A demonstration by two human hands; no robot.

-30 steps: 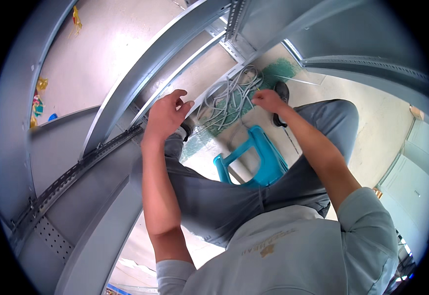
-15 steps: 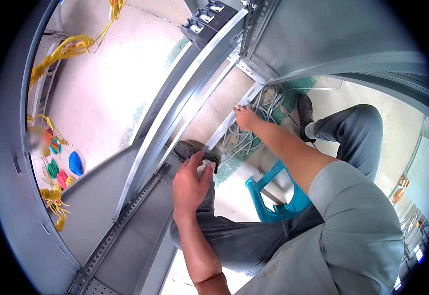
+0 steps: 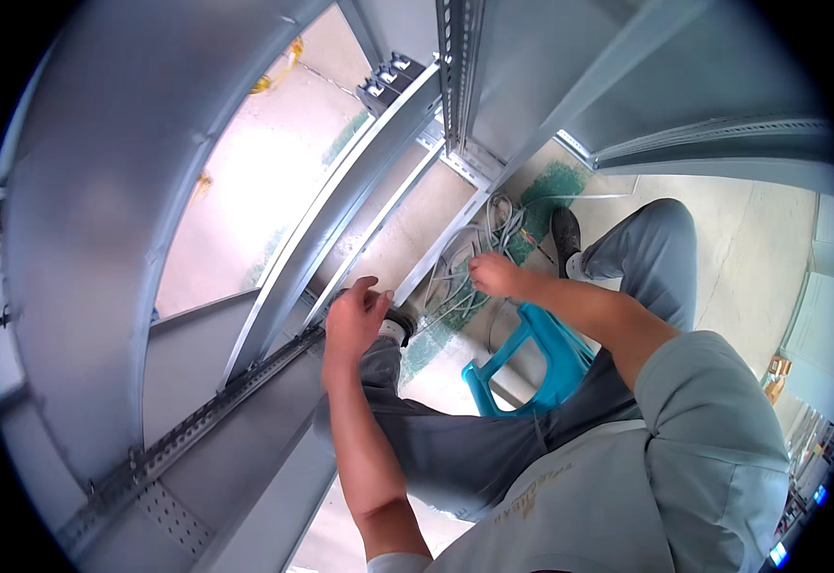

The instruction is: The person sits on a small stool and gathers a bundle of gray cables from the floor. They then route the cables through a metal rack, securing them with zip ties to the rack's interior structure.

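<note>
My left hand [image 3: 352,323] hovers beside the lower rail of a grey metal cabinet frame, above my left shoe [image 3: 400,325]. Its thumb and fingers are apart, and nothing shows between them. My right hand [image 3: 495,275] is closed, fingers curled in, over a loose tangle of grey cable [image 3: 455,277] on the floor. Whatever its fingertips hold, if anything, is hidden. Past both hands runs the slanting bottom rail [image 3: 441,246] of the cabinet, a pale metal bar.
A teal plastic stool [image 3: 541,368] stands beneath me, between my legs. Black switch units [image 3: 390,84] sit on a broad metal crossbar [image 3: 341,196]. Grey panels [image 3: 102,191] and perforated posts [image 3: 455,86] enclose the left and far sides. Yellow wire [image 3: 293,57] lies beyond the frame.
My right hand has drawn back from the bottom rail toward me, fingers now curled. The left hand stays near its place. The view has shifted, and the coloured wire bundles are mostly out of sight.
</note>
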